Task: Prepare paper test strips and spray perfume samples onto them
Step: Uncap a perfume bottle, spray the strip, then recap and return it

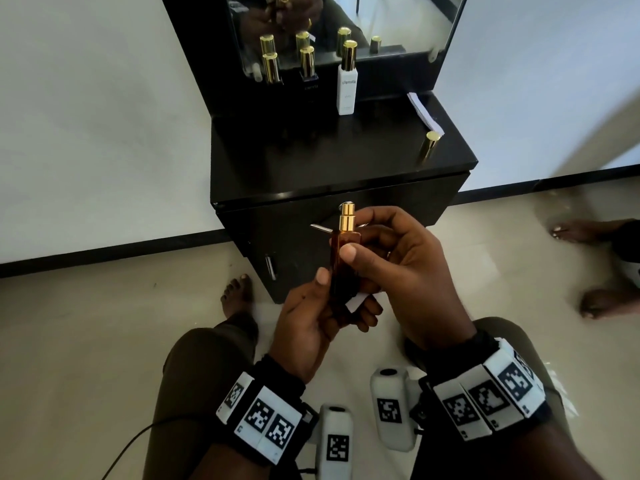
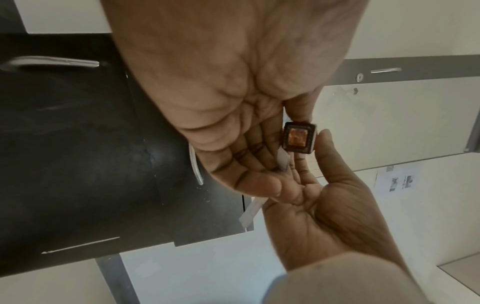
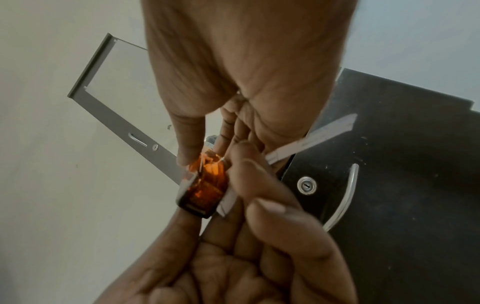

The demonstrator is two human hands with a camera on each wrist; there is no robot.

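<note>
An amber perfume bottle (image 1: pixel 344 265) with a bare gold sprayer stands upright in front of the cabinet, held between both hands. My left hand (image 1: pixel 311 313) grips its lower part, thumb on the left side. A white paper strip (image 1: pixel 356 303) is tucked between those fingers and the glass. My right hand (image 1: pixel 398 265) holds the upper body, thumb on the front face. The left wrist view shows the bottle's base (image 2: pixel 298 139) and the strip (image 2: pixel 250 211) sticking out past the fingers. The right wrist view shows the bottle (image 3: pixel 205 189) and the strip (image 3: pixel 324 131) behind it.
On the black cabinet top (image 1: pixel 311 161) stand a loose gold cap (image 1: pixel 430 144), a white bottle (image 1: pixel 347 88), two dark capped bottles (image 1: pixel 308 67), and a stack of paper strips (image 1: pixel 424 110) before a mirror (image 1: pixel 381 15). Another person's feet (image 1: pixel 595 271) rest at right.
</note>
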